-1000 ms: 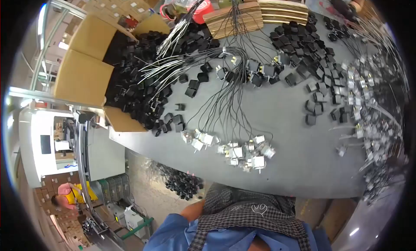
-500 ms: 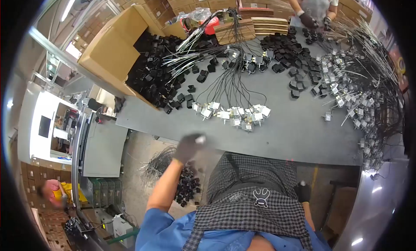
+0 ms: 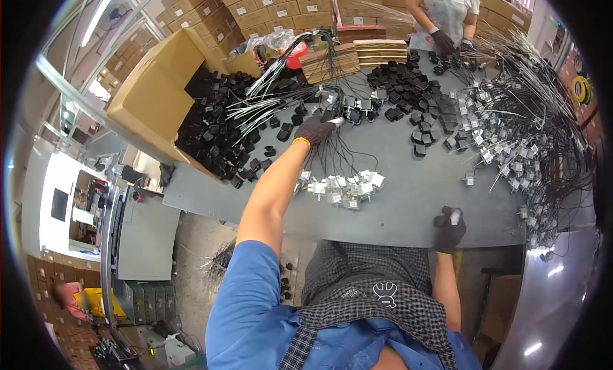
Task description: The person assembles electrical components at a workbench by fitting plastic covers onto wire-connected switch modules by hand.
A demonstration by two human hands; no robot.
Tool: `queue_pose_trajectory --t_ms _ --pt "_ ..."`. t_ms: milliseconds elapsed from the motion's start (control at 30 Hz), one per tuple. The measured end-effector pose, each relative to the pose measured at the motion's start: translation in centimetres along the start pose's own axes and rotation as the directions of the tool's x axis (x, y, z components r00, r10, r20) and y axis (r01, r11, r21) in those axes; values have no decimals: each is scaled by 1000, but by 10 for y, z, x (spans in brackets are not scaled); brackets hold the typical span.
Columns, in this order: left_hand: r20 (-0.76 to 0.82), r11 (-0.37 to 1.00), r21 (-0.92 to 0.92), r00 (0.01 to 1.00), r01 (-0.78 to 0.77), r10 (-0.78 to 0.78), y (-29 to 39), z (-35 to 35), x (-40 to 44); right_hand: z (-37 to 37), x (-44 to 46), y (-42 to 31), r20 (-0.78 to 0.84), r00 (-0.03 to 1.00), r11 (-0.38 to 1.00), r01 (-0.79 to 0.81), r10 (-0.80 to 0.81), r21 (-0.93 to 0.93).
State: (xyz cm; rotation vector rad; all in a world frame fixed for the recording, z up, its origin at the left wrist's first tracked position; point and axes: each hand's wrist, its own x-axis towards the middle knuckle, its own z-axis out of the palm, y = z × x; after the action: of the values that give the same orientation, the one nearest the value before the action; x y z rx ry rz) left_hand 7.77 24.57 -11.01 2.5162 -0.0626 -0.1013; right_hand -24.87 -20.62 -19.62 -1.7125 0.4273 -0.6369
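Note:
My left hand (image 3: pixel 317 131), in a dark glove with a pale fingertip, is stretched out over the black cables (image 3: pixel 332 154) at mid-table. Its fingers look extended, partly covering the cables; contact with them is unclear. These cables run down to a group of small silvery-white box-shaped parts (image 3: pixel 348 190). Near the table's front edge, my right hand (image 3: pixel 451 229), also dark-gloved with a pale fingertip, is raised with fingers apart and nothing visible in it. Further up, more silvery parts (image 3: pixel 367 106) lie beside a bundle of pale-ended cables (image 3: pixel 258 108).
A cardboard box (image 3: pixel 150 98) lies on its side, with black square caps (image 3: pixel 220 124) spilling from it. More caps (image 3: pixel 405 92) lie toward the back. Wired parts (image 3: pixel 504 146) are heaped on the right. Wooden boards (image 3: pixel 381 52) sit behind. A gloved co-worker (image 3: pixel 445 22) stands across the table.
My left hand has moved from below the table's front edge up and forward to the cables. My right hand has risen from beside the apron to the front edge. The view has shifted slightly.

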Motion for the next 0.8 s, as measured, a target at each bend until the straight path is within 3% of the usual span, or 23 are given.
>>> queue_pose_trajectory --t_ms 167,200,300,333,600,700,767,800 --pt "160 996 -89 987 17 -2 14 -25 -3 15 2 -12 6 996 985 -85 85 149" --pt "176 999 -25 983 -43 47 15 -30 -1 16 5 -7 7 997 985 -83 83 152" --pt "96 982 -80 980 -168 176 22 -44 -16 13 6 2 26 999 993 -22 19 119" --pt "103 985 -175 994 -11 29 25 -45 -18 15 5 -6 21 998 993 -53 51 103" --pt "200 938 -345 978 18 55 126 -96 -99 17 7 -5 18 988 984 -153 152 86" --pt "224 927 -371 974 47 40 164 -111 -132 17 4 -15 16 995 992 -101 100 81" --pt "184 873 -486 982 50 47 176 -113 -145 16 3 -26 18 999 998 -35 36 -54" --pt "203 834 -542 979 108 5 167 -106 -143 17 2 -29 17 998 998 -57 58 -38"
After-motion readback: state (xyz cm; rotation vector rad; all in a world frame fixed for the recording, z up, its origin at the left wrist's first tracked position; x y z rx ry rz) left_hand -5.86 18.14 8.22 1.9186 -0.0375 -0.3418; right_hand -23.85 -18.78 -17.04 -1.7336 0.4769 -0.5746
